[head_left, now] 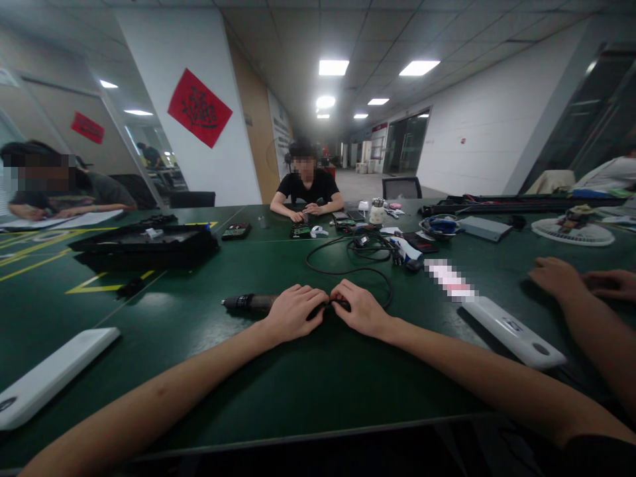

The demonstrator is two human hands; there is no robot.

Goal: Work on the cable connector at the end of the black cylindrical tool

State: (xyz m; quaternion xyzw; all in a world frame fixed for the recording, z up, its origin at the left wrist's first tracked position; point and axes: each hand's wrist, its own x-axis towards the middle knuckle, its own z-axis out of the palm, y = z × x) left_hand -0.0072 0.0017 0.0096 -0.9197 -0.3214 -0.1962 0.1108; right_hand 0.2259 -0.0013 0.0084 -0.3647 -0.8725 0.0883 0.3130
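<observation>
My left hand (294, 311) is closed round the rear end of a dark, rod-shaped power tool (246, 304) that lies flat on the green table (278, 377), its tip pointing left. My right hand (362, 308) pinches the black cable (348, 262) right where it leaves the tool. Both hands meet knuckle to knuckle at the table's middle. The cable loops away behind them toward the far side.
A white flat device (511, 329) lies to the right, another white slab (47, 377) at the near left. A black case (144, 246) sits at left. A co-worker's hands (579, 278) rest at right. Another person's hands (304, 213) work opposite among small parts; a third person (50, 192) sits far left.
</observation>
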